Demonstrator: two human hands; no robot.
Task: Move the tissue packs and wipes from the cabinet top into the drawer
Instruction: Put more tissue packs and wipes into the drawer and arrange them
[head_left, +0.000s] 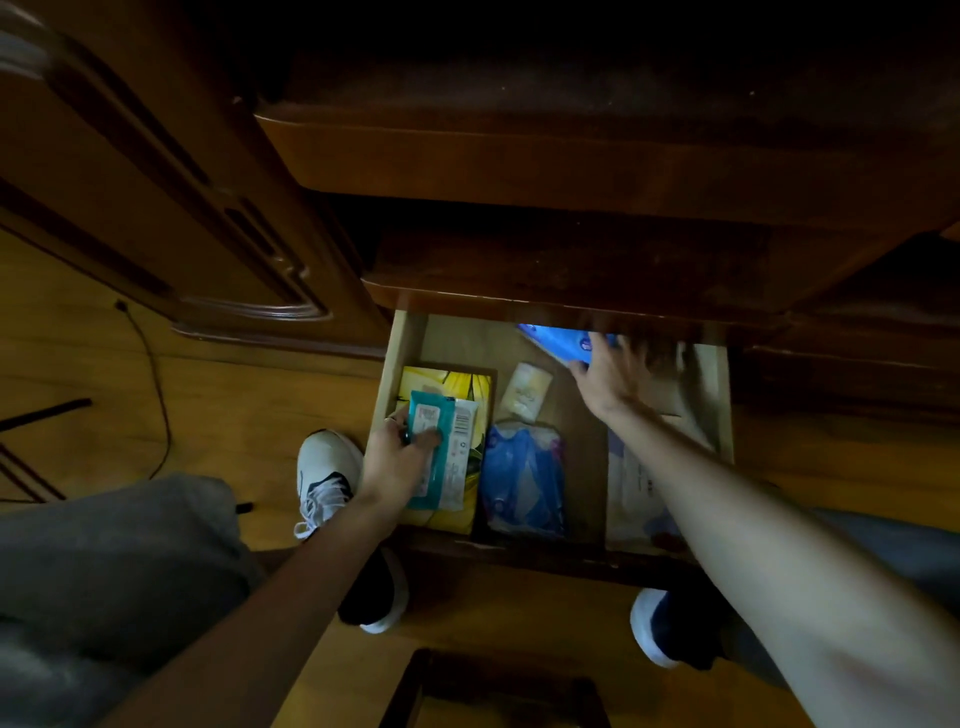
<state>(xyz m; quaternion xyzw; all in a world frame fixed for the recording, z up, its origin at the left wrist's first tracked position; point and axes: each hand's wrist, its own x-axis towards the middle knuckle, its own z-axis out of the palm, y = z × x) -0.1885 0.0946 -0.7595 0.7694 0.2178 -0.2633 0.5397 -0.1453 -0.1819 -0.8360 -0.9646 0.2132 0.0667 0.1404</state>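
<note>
Wipes in a flat teal-and-white plastic pack (434, 449) lie at the left side of the open light-wood drawer (400, 340), resting on top of a yellow printed box (447, 382). The left hand (397, 457) grips this pack at its left edge, thumb across the teal face and fingers curled round the side.

Farther back, at the rear of the drawer just under the dark brown wooden cabinet's (571, 171) lower edge, a bright blue plastic tissue pack (561, 340) is tilted, its near end touched by the right hand (613, 376). That hand's fingers are blurred; they spread over the pack's right end, and whether they curl round it cannot be told.

Between the two hands, in the middle of the drawer, sits a small cream-coloured packet (530, 389), and nearer the front a crumpled blue-and-white plastic pack (522, 478). At the drawer's right side, partly hidden beneath the right forearm, lies a pale white-and-lilac pack (636, 499).

Below the drawer front, on the yellowish wooden floor (78, 338), stand a white sneaker with dark markings (324, 473) on the left and a dark shoe with a white sole (670, 629) on the right. A thin dark cable (156, 384) trails across the floor at the left, beside a carved wooden cabinet door (156, 182).
</note>
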